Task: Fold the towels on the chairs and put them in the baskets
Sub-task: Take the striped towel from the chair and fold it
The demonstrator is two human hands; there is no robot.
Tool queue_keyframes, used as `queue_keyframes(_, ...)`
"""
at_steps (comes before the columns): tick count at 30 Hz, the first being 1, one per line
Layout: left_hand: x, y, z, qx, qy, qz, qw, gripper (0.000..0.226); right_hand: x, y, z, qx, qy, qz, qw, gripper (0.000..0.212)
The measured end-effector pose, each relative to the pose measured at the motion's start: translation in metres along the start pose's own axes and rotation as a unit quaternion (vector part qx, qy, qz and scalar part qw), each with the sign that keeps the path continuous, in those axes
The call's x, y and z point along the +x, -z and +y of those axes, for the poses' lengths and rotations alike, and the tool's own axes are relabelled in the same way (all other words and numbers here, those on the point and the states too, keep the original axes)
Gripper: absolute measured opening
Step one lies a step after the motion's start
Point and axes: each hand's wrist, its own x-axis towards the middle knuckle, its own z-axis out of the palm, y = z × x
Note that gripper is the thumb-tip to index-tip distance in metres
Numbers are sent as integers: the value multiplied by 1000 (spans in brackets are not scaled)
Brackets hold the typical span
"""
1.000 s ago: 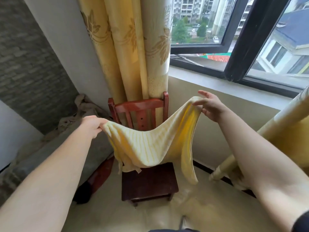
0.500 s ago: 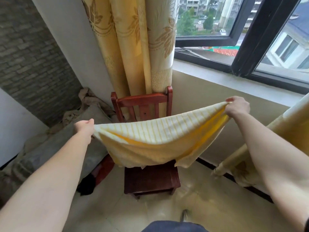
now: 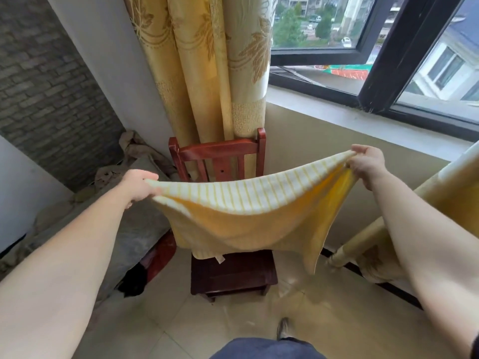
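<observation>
Towel (image 3: 248, 213), yellow-striped, hangs stretched above the chair (image 3: 233, 273), its far corners pinched by the fingers of the left hand (image 3: 138, 183) and right hand (image 3: 364, 161); slack lower edges sag unevenly, so a loosened pinch would likely skew the fold.

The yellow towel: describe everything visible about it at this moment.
The yellow towel is soft terry-like cloth, pale with thin yellow stripes on one face and solid yellow on the other. It is doubled over and stretched in the air above the red wooden chair, sagging in the middle. The left hand pinches one end, the right hand the other, each grip closed on cloth. A corner hangs lower on the right; a small white tag dangles over the seat.
</observation>
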Motion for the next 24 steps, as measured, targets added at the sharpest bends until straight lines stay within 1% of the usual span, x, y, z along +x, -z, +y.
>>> queue_keyframes(1, -4, 0, 0, 124, -14, -7, 992, 50, -3, 1, 2, -66, 30, 5, 997, 54)
queue_keyframes(2, -11, -1, -1, 217, -30, -4, 976, 46, -8, 1, 5, -130, 58, 15, 990, 56)
queue_keyframes(3, -15, -3, 0, 264, -36, 6, 964, 41, -11, 2, 5, -176, 75, 34, 981, 56)
queue_keyframes(4, -21, -3, -1, 279, -38, 23, 959, 36, -14, 3, 6, -196, 86, 54, 975, 55)
queue_keyframes(5, -26, -2, -1, 275, -38, 54, 959, 31, -17, 5, 5, -192, 81, 74, 975, 53)
queue_keyframes(7, -29, 1, -3, 226, -47, 138, 963, 22, -22, 10, -1, -141, 65, 105, 982, 47)
queue_keyframes(8, -30, 4, -5, 174, -50, 176, 968, 21, -26, 12, -4, -104, 55, 114, 987, 44)
queue_keyframes(9, -32, 10, -9, 98, -47, 207, 972, 22, -33, 15, -9, -74, 47, 119, 989, 41)
queue_keyframes(11, -32, 23, -16, -31, -37, 246, 968, 29, -44, 23, -20, -47, 30, 131, 990, 38)
queue_keyframes(13, -35, 37, -28, -71, 0, 265, 962, 34, -56, 30, -24, -58, 15, 140, 988, 39)
queue_keyframes(15, -38, 47, -37, -85, 28, 267, 959, 35, -68, 37, -25, -56, -25, 129, 990, 40)
queue_keyframes(17, -44, 56, -46, -97, 42, 260, 960, 38, -78, 42, -21, -24, -79, 101, 991, 38)
queue_keyframes(18, -46, 58, -48, -106, 50, 252, 961, 40, -82, 44, -19, 3, -94, 79, 992, 30)
queue_keyframes(20, -57, 61, -54, -123, 55, 235, 963, 39, -95, 45, -16, 54, -106, 32, 992, 6)
queue_keyframes(21, -61, 60, -55, -123, 53, 230, 964, 37, -103, 43, -16, 73, -114, 16, 991, 5)
queue_keyframes(22, -66, 59, -56, -116, 46, 225, 966, 34, -110, 43, -14, 82, -116, 0, 990, 11)
queue_keyframes(24, -80, 58, -56, -106, 29, 215, 970, 33, -126, 46, -10, 95, -86, -32, 991, 20)
